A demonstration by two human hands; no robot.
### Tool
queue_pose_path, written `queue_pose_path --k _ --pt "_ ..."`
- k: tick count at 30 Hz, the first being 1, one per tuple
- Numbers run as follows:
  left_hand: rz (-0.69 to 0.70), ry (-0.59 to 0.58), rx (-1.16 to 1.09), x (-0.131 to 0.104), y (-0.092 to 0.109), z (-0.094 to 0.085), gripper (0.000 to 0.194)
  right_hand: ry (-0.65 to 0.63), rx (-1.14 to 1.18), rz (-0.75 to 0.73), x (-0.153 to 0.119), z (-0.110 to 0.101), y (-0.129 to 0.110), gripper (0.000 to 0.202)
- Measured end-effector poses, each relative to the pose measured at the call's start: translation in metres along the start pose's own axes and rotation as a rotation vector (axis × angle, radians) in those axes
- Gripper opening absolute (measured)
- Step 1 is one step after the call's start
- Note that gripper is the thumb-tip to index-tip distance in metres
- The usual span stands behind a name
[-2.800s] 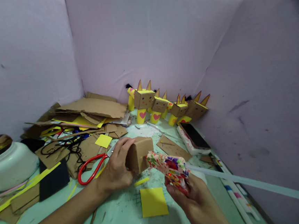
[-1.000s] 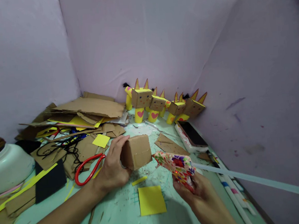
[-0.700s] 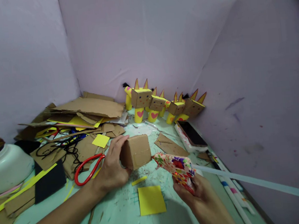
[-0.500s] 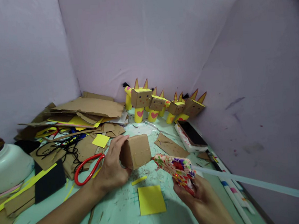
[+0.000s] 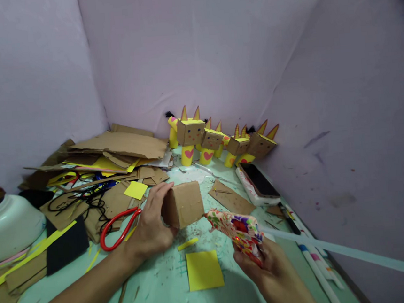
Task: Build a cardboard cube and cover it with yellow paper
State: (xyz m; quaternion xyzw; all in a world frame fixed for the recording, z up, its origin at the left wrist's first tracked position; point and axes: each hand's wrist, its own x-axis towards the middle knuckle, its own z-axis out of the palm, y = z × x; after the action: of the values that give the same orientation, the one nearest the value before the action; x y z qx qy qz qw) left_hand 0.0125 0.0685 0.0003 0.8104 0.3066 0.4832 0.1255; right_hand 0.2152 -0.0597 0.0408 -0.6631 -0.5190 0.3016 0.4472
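My left hand (image 5: 155, 224) grips a small cardboard box (image 5: 189, 203) from its left side, with the box tilted and one flat face turned right. In my right hand (image 5: 264, 264) is a hot glue gun (image 5: 239, 228) covered in floral pattern, a small red light glowing on it. Its nozzle points left, at or very near the box's right edge; I cannot tell if they touch. A long pale glue stick (image 5: 337, 245) juts from the gun's rear. Below the box lie a yellow paper square (image 5: 205, 270) and a narrow yellow strip (image 5: 188, 244).
Red-handled scissors (image 5: 120, 229) lie beside my left wrist. Cardboard scraps (image 5: 123, 144) and black cord pile up at left, near a white pot (image 5: 11, 229). Several horned cardboard figures (image 5: 191, 133) stand along the back. A phone (image 5: 259, 179) and markers (image 5: 316, 269) line the right side.
Almost nothing differs. The glue gun has shifted very slightly left and down beside the box, and the box is held in nearly the same place.
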Motion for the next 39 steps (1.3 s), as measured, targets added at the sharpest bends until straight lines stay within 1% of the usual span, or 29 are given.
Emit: queue_pose_path --k 3,5,7,10,11,13,14,16,18,20,22,24,26,28,30,31,32,33,34,35,36,37,39 --pt "-0.050 0.003 -0.020 -0.001 -0.003 0.001 0.075 0.004 -0.004 -0.007 -0.001 0.000 0.000 0.015" --pt "-0.146 0.015 -0.066 -0.001 -0.007 0.002 0.077 0.013 -0.003 -0.009 0.000 -0.001 0.002 0.015" --pt "-0.253 0.017 -0.149 -0.001 -0.010 0.004 0.079 0.022 0.020 0.028 0.006 -0.003 0.007 0.019" --pt "-0.362 -0.044 -0.280 0.000 -0.011 0.005 0.078 -0.020 0.142 0.172 0.026 -0.005 0.014 0.039" --pt "-0.391 -0.070 -0.306 0.000 -0.011 0.005 0.077 -0.039 0.218 0.210 0.035 -0.005 0.017 0.042" --pt "-0.430 -0.098 -0.341 0.000 -0.009 0.006 0.074 0.058 0.370 0.229 0.054 0.000 0.020 0.037" --pt "-0.441 -0.106 -0.357 0.000 -0.008 0.006 0.074 0.068 0.407 0.215 0.063 0.004 0.022 0.036" --pt "-0.455 -0.137 -0.381 -0.001 -0.007 0.005 0.073 0.052 0.365 0.201 0.079 0.013 0.027 0.033" --pt "-0.473 -0.180 -0.372 -0.003 -0.005 0.006 0.072 0.047 0.317 0.196 0.090 0.023 0.033 0.035" --pt "-0.491 -0.209 -0.353 -0.004 -0.003 0.008 0.070 0.044 0.271 0.181 0.096 0.031 0.041 0.038" --pt "-0.492 -0.222 -0.363 -0.005 0.001 0.011 0.069 0.022 0.220 0.157 0.098 0.034 0.047 0.039" --pt "-0.494 -0.242 -0.369 -0.005 0.004 0.014 0.066 -0.018 0.168 0.132 0.096 0.032 0.050 0.035" --pt "-0.495 -0.285 -0.350 -0.005 0.005 0.014 0.064 -0.044 0.117 0.114 0.090 0.026 0.048 0.030" --pt "-0.476 -0.332 -0.297 -0.006 0.002 0.010 0.068 -0.017 0.017 0.093 0.080 0.017 0.040 0.028" --pt "-0.431 -0.348 -0.180 -0.006 -0.004 -0.001 0.074 0.046 -0.302 -0.009 0.066 0.008 0.029 0.027" --pt "-0.405 -0.338 -0.088 -0.006 -0.007 -0.009 0.074 -0.013 -0.398 -0.038 0.060 0.005 0.023 0.022" --pt "-0.392 -0.320 -0.003 -0.004 -0.009 -0.018 0.071 -0.132 -0.454 -0.049 0.053 0.003 0.018 0.019" --pt "-0.386 -0.311 0.066 -0.001 -0.009 -0.028 0.065 -0.260 -0.484 -0.020 0.048 0.001 0.012 0.021" --pt "-0.400 -0.302 0.118 0.002 -0.007 -0.038 0.052 -0.396 -0.515 0.009 0.043 0.001 0.008 0.028" --pt "-0.436 -0.321 0.162 0.006 -0.003 -0.047 0.036 -0.502 -0.559 0.040 0.040 0.002 0.004 0.037" --pt "-0.477 -0.350 0.187 0.010 0.003 -0.054 0.026 -0.577 -0.608 0.062 0.037 0.004 0.001 0.047" --pt "-0.473 -0.355 0.193 0.013 0.010 -0.060 0.017 -0.618 -0.653 0.072 0.035 0.006 -0.002 0.053" --pt "-0.428 -0.464 0.106 0.016 0.028 -0.064 0.010 -0.630 -0.728 0.083 0.034 0.012 -0.003 0.054"
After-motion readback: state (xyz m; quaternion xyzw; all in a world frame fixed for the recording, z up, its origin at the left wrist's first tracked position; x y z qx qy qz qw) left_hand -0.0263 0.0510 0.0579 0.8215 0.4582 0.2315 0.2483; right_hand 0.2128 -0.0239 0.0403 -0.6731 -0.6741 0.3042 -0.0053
